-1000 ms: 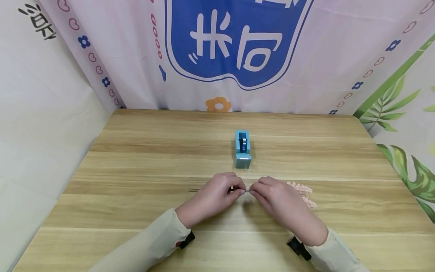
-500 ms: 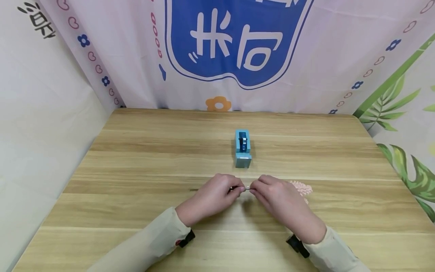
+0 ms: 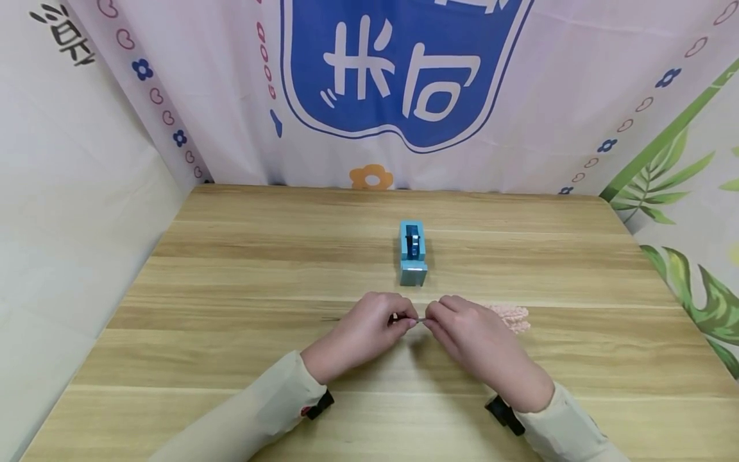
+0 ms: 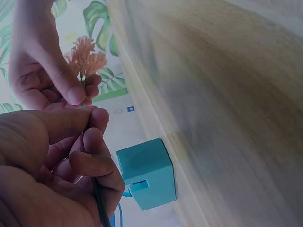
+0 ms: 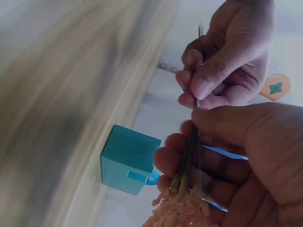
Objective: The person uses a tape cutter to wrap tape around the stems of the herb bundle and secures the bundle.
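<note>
A small bunch of pink flowers [image 3: 510,316] on thin green stems [image 5: 190,150] lies across both hands, roughly level over the table. My left hand [image 3: 369,328] pinches the stems between thumb and fingers, and their thin ends [image 3: 330,319] stick out beyond it to the left. Close beside it, my right hand [image 3: 476,337] pinches the same stems nearer the blooms, its thumb and fingertips almost meeting the left ones. The flower heads [image 5: 179,212] hang out past the right hand's little-finger side. A short piece of stem shows between the two hands in the head view.
A blue tape dispenser [image 3: 412,253] stands on the wooden table [image 3: 260,256] just beyond the hands. Behind the table's far edge hangs a printed curtain [image 3: 231,128]. Black wrist cameras [image 3: 319,405] sit under both sleeves.
The flower heads have turned and drawn closer together beside the right hand, while the stem ends at the left have shifted slightly. Both hands stay in nearly the same place.
</note>
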The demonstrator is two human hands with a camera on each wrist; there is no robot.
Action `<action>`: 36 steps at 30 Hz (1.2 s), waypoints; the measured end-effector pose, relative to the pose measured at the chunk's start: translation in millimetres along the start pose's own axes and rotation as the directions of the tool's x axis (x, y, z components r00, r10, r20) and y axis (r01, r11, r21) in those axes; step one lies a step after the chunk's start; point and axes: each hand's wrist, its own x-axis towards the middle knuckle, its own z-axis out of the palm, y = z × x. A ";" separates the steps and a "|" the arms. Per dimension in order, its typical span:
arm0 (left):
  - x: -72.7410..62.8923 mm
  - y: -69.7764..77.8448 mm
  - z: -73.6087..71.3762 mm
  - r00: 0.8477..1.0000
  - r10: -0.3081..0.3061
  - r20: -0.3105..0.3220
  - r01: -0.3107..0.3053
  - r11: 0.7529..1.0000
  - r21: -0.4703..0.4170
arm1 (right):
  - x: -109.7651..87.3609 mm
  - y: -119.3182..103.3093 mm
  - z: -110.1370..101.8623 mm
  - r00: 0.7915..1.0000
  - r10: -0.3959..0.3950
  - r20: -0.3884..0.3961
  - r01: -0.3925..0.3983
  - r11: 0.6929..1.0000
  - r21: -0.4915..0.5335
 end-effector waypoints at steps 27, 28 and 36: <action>4.8 -3.5 2.9 1.000 -0.003 0.014 0.003 1.000 0.013 | 7.3 -1.6 -3.5 0.992 0.076 0.096 -0.074 0.997 -0.023; 5.0 -3.6 3.0 1.000 -0.001 0.011 0.001 1.000 0.015 | 7.7 -1.9 -4.1 0.991 0.084 0.109 -0.082 0.996 -0.019; 5.2 -2.4 2.3 1.000 0.001 -0.011 -0.001 1.000 0.022 | 8.5 -1.1 -5.6 0.984 0.102 0.146 -0.105 0.994 0.012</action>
